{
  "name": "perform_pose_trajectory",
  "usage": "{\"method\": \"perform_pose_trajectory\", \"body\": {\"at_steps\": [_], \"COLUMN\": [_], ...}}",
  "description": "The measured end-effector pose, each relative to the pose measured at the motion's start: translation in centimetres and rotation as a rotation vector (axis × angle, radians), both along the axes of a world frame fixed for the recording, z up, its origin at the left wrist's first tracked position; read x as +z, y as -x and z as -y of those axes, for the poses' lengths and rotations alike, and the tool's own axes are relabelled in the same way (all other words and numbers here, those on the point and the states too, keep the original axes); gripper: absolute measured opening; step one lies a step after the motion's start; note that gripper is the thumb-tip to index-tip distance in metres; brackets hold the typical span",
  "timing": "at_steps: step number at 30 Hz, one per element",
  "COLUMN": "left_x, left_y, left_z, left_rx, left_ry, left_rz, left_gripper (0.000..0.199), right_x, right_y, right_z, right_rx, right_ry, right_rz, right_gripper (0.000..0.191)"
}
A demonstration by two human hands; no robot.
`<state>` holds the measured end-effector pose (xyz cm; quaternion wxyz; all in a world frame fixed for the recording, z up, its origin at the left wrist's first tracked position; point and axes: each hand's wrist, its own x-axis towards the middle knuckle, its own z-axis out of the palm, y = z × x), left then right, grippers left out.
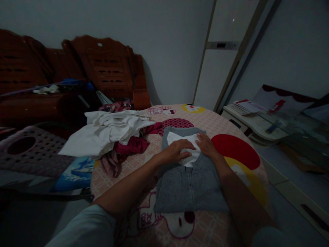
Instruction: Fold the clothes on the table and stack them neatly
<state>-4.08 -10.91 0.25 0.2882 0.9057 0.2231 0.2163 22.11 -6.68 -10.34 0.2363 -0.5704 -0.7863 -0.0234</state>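
At far left stands a dark wooden settee [108, 68], with a perforated plastic stool [28, 151] below it. Next, on the left part of the bench [231, 123], lies an unfolded heap of clothes [108, 133]: white garments on top, maroon and floral pieces beneath. At centre lies a grey knitted cardigan [190, 185], folded to a neat rectangle, with a white lining [189, 139] showing at its collar. The left hand [177, 151] rests flat on that collar, fingers spread narrow and pressing, gripping nothing. The right hand [207, 145] lies just beside it, fingers likewise flat on the cloth. Judgement: this one garment appears all but folded; the heap remains unsorted. At right, a low white shelf [257, 127] carries papers.
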Motion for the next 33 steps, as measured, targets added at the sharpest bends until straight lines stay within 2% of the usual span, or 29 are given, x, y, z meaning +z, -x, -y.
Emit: {"method": "perform_pose_trajectory", "body": {"at_steps": [2, 5, 10, 12, 15, 17, 21, 23, 25, 27, 30, 33], "left_x": [-0.9, -2.0, -2.0, -2.0, -2.2, -2.5, -2.8, -2.5, -1.9, -1.2, -0.2, 0.5], "left_y": [-0.4, -0.6, 0.5, 1.2, 2.2, 2.8, 3.4, 3.4, 3.4, 3.3, 3.0, 2.3], "left_z": [0.1, -0.3, -2.1, -3.0, -4.2, -4.8, -5.5, -5.4, -4.9, -4.0, -2.3, -0.7], "left_rx": [-0.037, -0.024, -0.052, 0.057, 0.352, 0.491, 0.544, 0.518, 0.436, 0.304, 0.048, -0.165], "left_ry": [-0.042, 0.022, 0.202, 0.203, 0.108, 0.035, 0.024, 0.099, 0.230, 0.390, 0.579, 0.559], "left_rz": [-0.151, -0.296, -0.217, -0.152, -0.007, 0.045, -0.023, -0.008, 0.018, -0.015, -0.181, -0.326], "left_gripper": [0.019, 0.011, 0.012, 0.012, 0.013, 0.018, 0.024, 0.017, 0.013, 0.013, 0.013, 0.010], "right_x": [0.0, 0.0, 0.1, 0.2, 0.3, 0.4, 0.4, 0.3, 0.3, 0.3, 0.5, 0.6], "right_y": [-0.1, -0.1, -0.1, -0.1, 0.0, 0.0, -0.2, -0.5, -0.9, -1.2, -1.2, -0.9], "right_z": [-0.1, -0.1, -0.1, -0.1, 0.1, 0.1, 0.0, -0.1, -0.2, -0.2, 0.0, 0.2], "right_rx": [-0.006, -0.005, -0.010, 0.005, 0.009, 0.001, -0.011, 0.000, 0.011, 0.019, 0.025, 0.020], "right_ry": [-0.001, -0.009, 0.008, 0.007, 0.016, 0.032, 0.037, 0.041, 0.051, 0.054, 0.051, 0.059], "right_rz": [-0.003, -0.009, 0.001, -0.010, -0.012, -0.002, -0.023, -0.051, -0.075, -0.089, -0.099, -0.102], "right_gripper": [0.050, 0.049, 0.050, 0.050, 0.051, 0.051, 0.051, 0.050, 0.049, 0.049, 0.049, 0.049]}}
